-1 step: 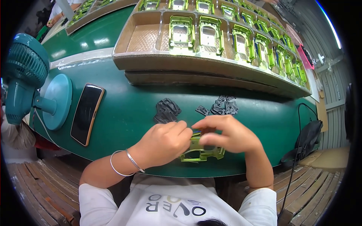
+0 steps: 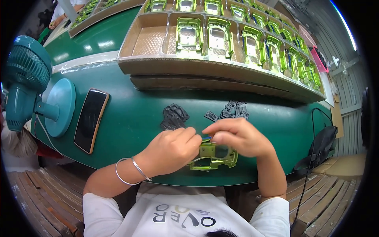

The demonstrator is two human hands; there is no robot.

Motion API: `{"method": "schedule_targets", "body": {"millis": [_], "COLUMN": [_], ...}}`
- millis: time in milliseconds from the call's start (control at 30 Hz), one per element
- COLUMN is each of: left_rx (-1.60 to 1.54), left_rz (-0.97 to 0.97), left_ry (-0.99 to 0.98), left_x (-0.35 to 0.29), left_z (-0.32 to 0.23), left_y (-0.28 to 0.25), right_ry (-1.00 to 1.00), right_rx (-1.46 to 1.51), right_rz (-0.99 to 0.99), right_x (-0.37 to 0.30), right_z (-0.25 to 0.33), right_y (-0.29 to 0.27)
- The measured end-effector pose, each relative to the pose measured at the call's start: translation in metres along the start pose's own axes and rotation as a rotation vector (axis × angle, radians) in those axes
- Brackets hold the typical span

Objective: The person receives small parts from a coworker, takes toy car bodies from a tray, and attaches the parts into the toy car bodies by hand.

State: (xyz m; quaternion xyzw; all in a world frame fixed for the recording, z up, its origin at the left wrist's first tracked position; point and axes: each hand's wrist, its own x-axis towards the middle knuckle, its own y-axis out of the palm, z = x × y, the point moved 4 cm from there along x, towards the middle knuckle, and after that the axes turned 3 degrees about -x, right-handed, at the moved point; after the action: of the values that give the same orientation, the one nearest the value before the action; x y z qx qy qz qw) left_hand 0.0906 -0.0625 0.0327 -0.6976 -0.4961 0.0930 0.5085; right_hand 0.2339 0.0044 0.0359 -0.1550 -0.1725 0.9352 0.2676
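More green frame [image 2: 207, 151] is uncovered, perhaps easing work; left hand [image 2: 173, 148] curled; right hand [image 2: 245, 138] half-bent at two o'clock; grips hidden.

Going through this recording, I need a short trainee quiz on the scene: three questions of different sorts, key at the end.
1. True or false: the phone lies between the fan and the person's left hand.
2. Multiple choice: what colour is the plastic frame by the right hand? A) red B) yellow-green C) purple
3. Fill in: the dark parts lie on the table between the hands and the ____.

Key: 1. true; 2. B; 3. cardboard tray
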Motion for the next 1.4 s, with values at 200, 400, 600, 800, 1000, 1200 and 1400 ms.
{"method": "schedule_targets", "body": {"millis": [200,400,600,800,1000,1200,1400], "left_rx": [0.03,-0.115,-0.205,-0.233,-0.216,-0.255,-0.208], "left_rz": [-0.016,-0.155,-0.166,-0.177,-0.14,-0.107,-0.196], "left_ry": [0.014,0.087,0.056,0.095,0.119,0.14,0.093], "left_x": [0.003,0.005,0.003,0.003,0.004,0.002,0.003], "left_z": [-0.002,-0.001,-0.001,-0.001,-0.004,-0.009,-0.008], "left_y": [-0.001,-0.006,-0.007,-0.005,-0.004,-0.01,-0.016], "right_ry": [0.073,-0.039,-0.557,-0.645,-0.704,-0.721,-0.733], "right_rx": [0.376,0.329,-0.315,-0.603,-0.665,-0.599,-0.602], "right_rz": [-0.001,-0.032,-0.315,-0.366,-0.392,-0.412,-0.459], "right_x": [-0.001,0.001,-0.007,-0.011,-0.015,-0.018,-0.012], "right_z": [-0.009,-0.004,0.022,0.026,0.029,0.032,0.034], "right_y": [-0.004,-0.002,0.004,0.011,0.017,0.022,0.017]}}
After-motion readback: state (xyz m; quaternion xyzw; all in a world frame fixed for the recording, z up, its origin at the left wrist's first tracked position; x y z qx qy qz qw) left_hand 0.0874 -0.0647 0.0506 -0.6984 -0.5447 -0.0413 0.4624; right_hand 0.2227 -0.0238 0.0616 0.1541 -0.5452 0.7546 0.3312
